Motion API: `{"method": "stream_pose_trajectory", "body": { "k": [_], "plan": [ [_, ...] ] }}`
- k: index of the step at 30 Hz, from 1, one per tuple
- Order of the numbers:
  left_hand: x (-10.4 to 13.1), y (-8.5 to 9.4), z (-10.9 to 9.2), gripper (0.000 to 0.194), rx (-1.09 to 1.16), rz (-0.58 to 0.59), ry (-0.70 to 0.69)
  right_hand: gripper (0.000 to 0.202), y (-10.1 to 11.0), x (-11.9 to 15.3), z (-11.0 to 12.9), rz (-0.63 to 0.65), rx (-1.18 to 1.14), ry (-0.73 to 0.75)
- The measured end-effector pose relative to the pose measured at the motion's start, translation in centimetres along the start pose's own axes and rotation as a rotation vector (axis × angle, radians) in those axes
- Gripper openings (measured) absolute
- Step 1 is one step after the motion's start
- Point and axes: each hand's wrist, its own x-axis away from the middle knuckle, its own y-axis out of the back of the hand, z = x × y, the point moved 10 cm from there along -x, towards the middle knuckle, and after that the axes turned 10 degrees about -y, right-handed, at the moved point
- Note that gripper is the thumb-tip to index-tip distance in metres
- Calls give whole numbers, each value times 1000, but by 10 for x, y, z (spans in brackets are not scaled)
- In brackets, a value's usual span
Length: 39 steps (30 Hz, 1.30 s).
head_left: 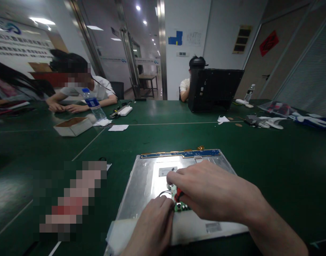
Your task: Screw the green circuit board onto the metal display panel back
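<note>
A flat LCD panel [141, 185] lies back side up on the table in front of me, a blue circuit strip [184, 154] along its far edge. On its metal back sits a small green circuit board [183, 207], partly covered by my hands. My right hand [205, 188] is closed over the board around a small tool with a red handle [179, 194]; its tip is hidden. Beside the board's left edge, my left hand [156, 217] has its fingers bent and pressed together near a thin dark wire [164, 192]. What those fingers pinch is hidden.
Left of the panel lies a pixelated long object [80, 195]. Farther off are an open white box [74, 127], a water bottle [95, 105], a black monitor-like case [216, 89] and gloves [269, 122]. Several people sit around the green table [157, 135].
</note>
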Motion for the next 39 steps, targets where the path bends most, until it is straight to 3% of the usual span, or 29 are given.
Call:
{"method": "stream_pose_trajectory", "body": {
  "k": [12, 39],
  "plan": [
    [0, 10, -3, 17, -29, -116, -57, 6, 1, -1, 3, 6, -15, -18],
    [0, 6, -1, 21, -23, -78, -23, 14, 0, 2, 6, 34, -25, 21]
  ]
}}
